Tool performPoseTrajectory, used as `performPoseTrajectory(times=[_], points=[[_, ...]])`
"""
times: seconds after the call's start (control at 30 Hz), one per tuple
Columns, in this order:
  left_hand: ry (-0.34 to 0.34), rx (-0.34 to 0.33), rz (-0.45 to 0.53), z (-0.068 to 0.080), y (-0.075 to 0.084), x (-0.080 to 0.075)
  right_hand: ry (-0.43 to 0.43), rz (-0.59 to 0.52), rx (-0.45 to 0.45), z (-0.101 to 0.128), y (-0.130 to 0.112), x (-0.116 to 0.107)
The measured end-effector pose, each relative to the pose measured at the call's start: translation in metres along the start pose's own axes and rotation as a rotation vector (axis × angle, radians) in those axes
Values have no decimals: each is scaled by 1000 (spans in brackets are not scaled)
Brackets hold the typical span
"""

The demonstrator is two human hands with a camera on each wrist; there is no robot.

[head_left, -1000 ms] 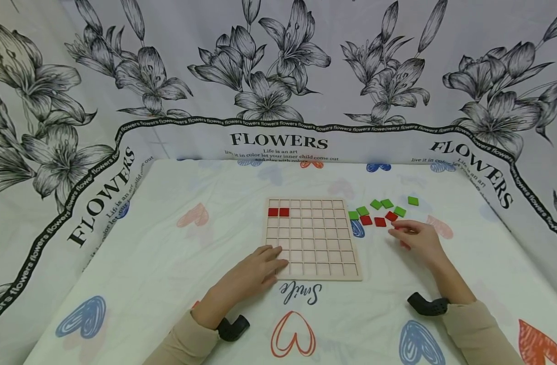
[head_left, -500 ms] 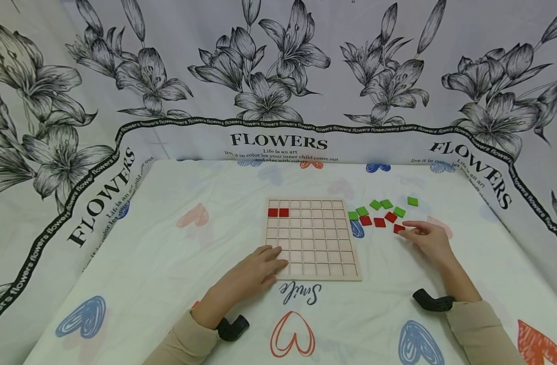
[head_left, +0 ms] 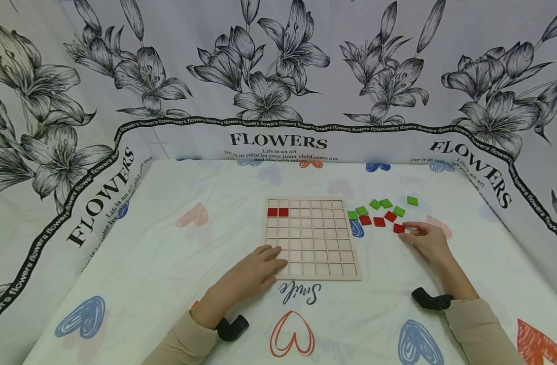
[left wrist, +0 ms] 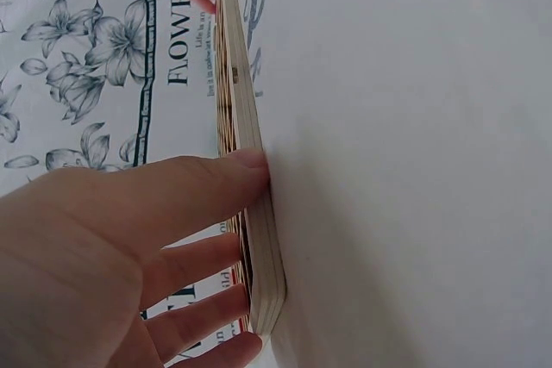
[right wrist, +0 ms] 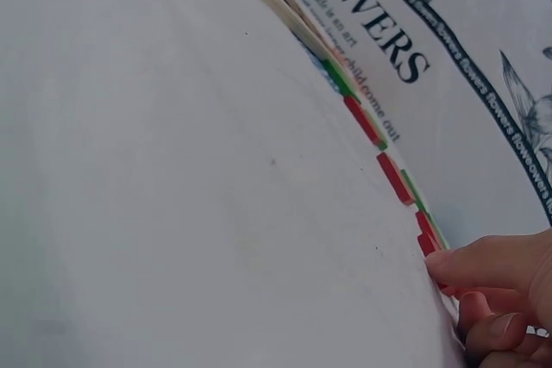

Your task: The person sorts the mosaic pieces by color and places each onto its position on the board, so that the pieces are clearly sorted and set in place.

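Note:
A pale wooden grid board lies on the tablecloth, with two red tiles side by side in its second row at the left. My left hand rests on the board's near left corner. In the left wrist view its thumb presses the near edge while the other fingers extend over the board. To the right of the board, my right hand has thumb and forefinger at a red square tile, pinching its right end. The right wrist view shows the thumb against this tile.
Other loose red tiles and several green tiles are scattered between the board and the right hand, reaching the board's right edge. One green tile lies apart at the far right. A white flowered curtain stands behind the table.
My right hand has shifted slightly right and back from the tiles, and the red tile at its fingertips now shows more fully. The left hand and board stay put.

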State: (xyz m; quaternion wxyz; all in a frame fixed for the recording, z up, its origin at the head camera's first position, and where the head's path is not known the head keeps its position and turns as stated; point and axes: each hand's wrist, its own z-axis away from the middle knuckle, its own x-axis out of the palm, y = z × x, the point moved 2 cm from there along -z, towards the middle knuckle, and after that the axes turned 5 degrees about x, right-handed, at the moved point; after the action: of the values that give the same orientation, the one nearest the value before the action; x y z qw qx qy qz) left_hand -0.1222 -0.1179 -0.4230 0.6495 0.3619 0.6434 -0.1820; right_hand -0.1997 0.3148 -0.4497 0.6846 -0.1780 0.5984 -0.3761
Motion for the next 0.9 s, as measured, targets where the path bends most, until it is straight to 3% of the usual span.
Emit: performPoseTrajectory(times=[0.23,0.63,0.9], points=[[0,-2,17,0,0,0,-13,18,31,1,-2,-1],[11,7,8,1,-1,0,-12,63,-7,1,-1,-3],[7,16,7,1,-1,0,-8,41,21,2,-2,-3]])
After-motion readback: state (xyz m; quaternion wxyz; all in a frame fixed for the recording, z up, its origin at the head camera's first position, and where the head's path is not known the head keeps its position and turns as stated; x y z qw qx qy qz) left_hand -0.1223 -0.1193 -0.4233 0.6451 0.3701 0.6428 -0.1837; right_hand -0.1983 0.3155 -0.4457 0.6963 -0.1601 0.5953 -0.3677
